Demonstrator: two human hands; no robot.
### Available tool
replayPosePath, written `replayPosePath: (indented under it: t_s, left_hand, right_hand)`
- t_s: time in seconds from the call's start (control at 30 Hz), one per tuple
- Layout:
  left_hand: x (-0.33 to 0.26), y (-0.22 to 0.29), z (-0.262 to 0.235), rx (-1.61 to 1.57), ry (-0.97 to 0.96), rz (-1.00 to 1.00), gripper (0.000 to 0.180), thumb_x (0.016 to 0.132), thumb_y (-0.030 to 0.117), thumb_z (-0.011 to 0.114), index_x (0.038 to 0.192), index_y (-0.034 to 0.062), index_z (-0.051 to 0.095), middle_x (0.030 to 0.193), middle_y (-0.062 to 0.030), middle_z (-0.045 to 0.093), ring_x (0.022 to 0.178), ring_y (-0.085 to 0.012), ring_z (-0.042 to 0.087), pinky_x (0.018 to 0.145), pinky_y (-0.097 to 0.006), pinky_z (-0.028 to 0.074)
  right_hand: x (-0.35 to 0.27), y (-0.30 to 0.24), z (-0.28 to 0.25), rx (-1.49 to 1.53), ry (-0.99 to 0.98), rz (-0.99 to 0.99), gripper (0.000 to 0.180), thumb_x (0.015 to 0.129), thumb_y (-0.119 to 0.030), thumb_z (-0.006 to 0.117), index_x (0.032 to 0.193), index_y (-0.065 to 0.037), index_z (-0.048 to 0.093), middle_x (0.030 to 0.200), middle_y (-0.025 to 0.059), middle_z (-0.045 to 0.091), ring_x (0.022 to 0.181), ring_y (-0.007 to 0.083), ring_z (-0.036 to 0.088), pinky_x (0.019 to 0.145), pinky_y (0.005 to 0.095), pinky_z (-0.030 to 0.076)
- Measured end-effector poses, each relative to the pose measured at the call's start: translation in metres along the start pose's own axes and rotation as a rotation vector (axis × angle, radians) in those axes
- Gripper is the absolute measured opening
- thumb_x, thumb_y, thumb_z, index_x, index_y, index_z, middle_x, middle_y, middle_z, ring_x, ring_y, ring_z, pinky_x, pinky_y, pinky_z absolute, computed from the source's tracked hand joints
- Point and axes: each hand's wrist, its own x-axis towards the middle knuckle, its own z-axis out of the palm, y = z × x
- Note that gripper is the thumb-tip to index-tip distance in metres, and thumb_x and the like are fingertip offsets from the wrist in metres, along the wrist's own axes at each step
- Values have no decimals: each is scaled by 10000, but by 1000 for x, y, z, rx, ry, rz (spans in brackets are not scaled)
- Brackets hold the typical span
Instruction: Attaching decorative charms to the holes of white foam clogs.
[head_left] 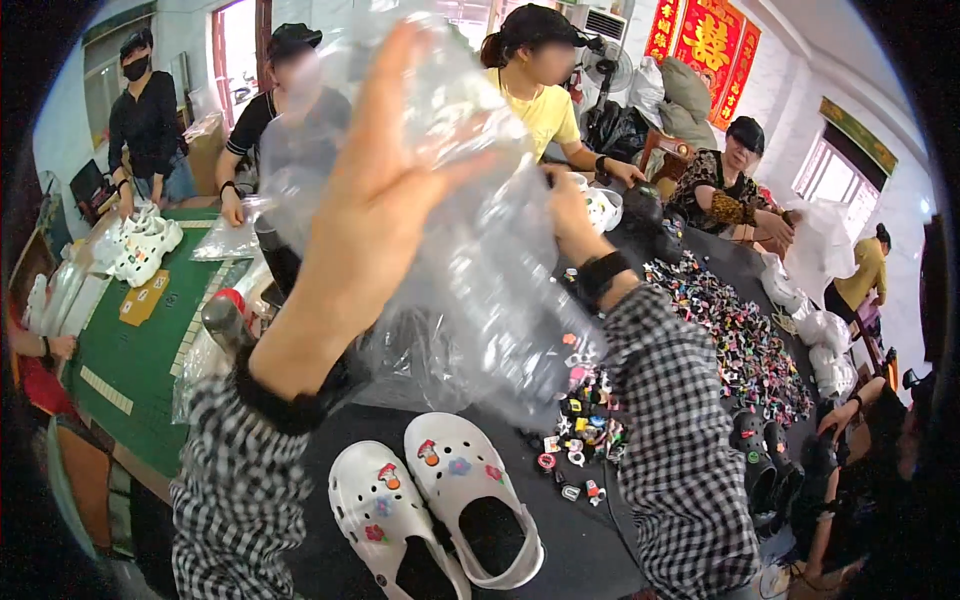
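A large clear plastic bag (490, 240) hangs spread in front of me, over the dark table. My left hand (385, 160) is raised against its left side, fingers stretched up and thumb apart; bag film overlaps the fingertips, and I cannot tell if they are inside it. At the bag's right edge, my right hand (572, 212) has its fingers curled on the film, partly hidden by it. Below the bag, a pair of white clogs with colourful charms lies on the table, the left clog (365, 490) beside the right clog (450, 450), toes pointing away from me.
Small shoe charms (735, 330) lie heaped along the right, with a smaller pile (590, 425) beside the clogs. Dark clogs (760, 460) stand at the right edge. A green table (130, 350) at left bears white clogs (140, 245) and plastic bags. Several people work around the tables.
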Motion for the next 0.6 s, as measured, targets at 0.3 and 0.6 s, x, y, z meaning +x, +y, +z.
replayPosePath:
  t_s: [0.3,0.6]
  left_hand:
    - [-43,-82,5,108,46,-202,858,858,-62,468,1568,84,7,1628,-120,77,1434,-311,300,1111,-367,350]
    - [-171,-150,-68,489,-341,-902,873,910,353,622,1488,-102,152,1467,-326,363,1404,-368,347,1135,-404,295]
  right_hand:
    - [2,-61,-134,97,187,-141,610,829,-260,768,1250,60,464,971,112,631,730,167,660,590,293,586]
    - [-42,-2,23,-192,-205,-227,546,775,-329,774,1103,37,537,827,199,679,644,261,688,591,387,542]
